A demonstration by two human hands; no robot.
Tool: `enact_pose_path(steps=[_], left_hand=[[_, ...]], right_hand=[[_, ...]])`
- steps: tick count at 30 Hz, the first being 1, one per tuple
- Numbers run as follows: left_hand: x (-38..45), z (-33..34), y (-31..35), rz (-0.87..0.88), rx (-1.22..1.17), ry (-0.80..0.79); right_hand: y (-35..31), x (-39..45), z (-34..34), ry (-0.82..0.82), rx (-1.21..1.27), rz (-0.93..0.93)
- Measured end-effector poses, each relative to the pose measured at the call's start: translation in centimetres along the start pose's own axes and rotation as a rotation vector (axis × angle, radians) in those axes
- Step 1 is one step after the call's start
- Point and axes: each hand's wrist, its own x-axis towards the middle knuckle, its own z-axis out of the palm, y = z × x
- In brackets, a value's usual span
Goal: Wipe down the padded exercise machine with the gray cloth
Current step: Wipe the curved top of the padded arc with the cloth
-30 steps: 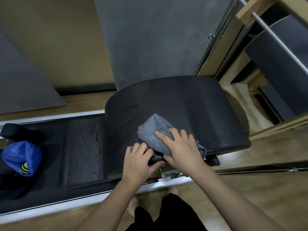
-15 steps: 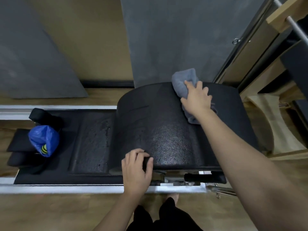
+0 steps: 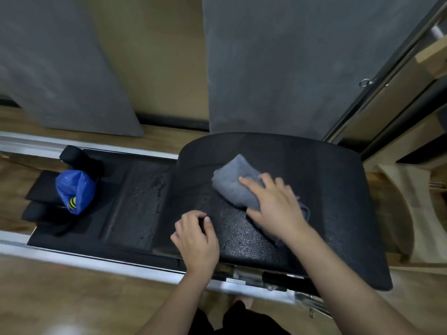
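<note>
The black padded exercise machine has a curved arc pad [image 3: 333,189] and a lower flat padded section [image 3: 137,201] to its left, wet with droplets. The folded gray cloth [image 3: 232,184] lies on the middle of the arc pad. My right hand [image 3: 273,204] presses flat on the cloth's right half, fingers spread. My left hand [image 3: 196,240] rests on the near left edge of the arc pad, fingers curled over the padding, holding no cloth.
A blue plastic bag [image 3: 75,189] with a yellow-striped item sits on the black headrest blocks at the left end. Silver rails [image 3: 96,259] run along the machine. Gray mats [image 3: 266,68] lean on the wall behind. Wooden equipment [image 3: 406,209] stands at right.
My right hand drew the cloth back from the far top edge of the arc pad to its middle, moving left and nearer. My left hand stayed on the near edge.
</note>
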Motion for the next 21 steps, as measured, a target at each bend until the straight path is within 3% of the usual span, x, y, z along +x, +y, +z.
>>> enact_pose_path(steps=[6,8,14,18,21], left_hand=[[-0.2,0.0,0.0,-0.004,-0.007,0.016],[-0.2,0.1,0.0,-0.004,-0.007,0.027],[-0.3,0.2,-0.1,-0.015,-0.048,0.082],[-0.6,0.1,-0.3,-0.077,-0.178,0.160],[-0.9,-0.1,-0.5,-0.116,-0.232,0.202]], right_hand=[[3.7,11.6,-1.5,0.051,0.032,0.275],[2.9,13.5,-1.6,0.026,0.004,0.289],[-3.6,8.3,0.3,0.000,-0.197,-0.067],[-7.3,2.2,1.9,-0.107,-0.148,-0.403],[-7.2,2.2,1.4,-0.215,-0.105,-0.393]])
